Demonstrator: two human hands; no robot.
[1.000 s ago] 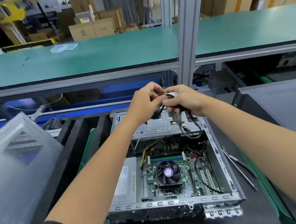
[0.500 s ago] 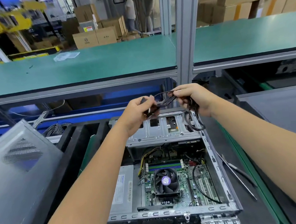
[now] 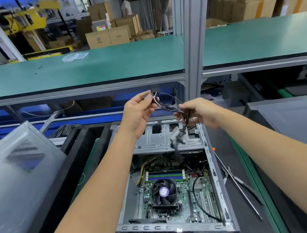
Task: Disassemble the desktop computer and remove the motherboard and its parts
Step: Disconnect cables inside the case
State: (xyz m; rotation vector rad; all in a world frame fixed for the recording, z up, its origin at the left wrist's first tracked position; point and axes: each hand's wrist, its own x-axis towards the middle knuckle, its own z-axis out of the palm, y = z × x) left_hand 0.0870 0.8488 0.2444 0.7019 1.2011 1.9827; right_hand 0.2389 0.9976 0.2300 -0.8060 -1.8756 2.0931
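Motherboard point(image 3: 177, 193) sat lower centre; left hand point(image 3: 139, 112) and right hand point(image 3: 198, 113) pinched cable bundle point(image 3: 177, 132). Tugging could snag a still-plugged connector.

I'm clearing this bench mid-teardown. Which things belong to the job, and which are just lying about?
Job: cable bundle held by left hand and right hand; computer case; motherboard; CPU fan.
Lying about: side panel; plastic bag; cardboard boxes.
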